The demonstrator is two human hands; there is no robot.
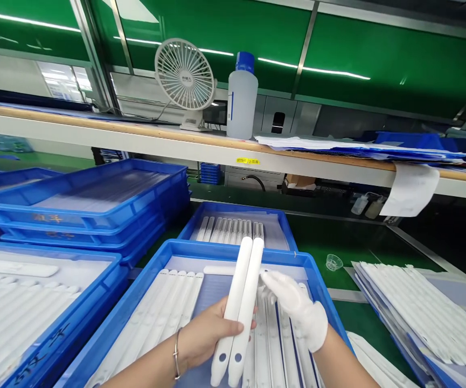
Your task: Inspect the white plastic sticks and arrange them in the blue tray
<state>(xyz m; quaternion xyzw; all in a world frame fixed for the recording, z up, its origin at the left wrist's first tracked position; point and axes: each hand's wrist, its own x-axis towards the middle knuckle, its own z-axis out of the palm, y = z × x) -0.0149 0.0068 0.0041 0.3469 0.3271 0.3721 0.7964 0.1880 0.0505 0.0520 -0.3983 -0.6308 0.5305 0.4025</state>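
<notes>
I cannot tell whether the gloved right hand [297, 304] grips anything; beside it, the left hand [206, 331] clamps two white sticks [250, 285] above a cut-off tray [204, 249].

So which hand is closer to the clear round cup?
Right. The white-gloved right hand is left of the cup; the bare left hand, gripping two long white pieces, is farther left.
</notes>
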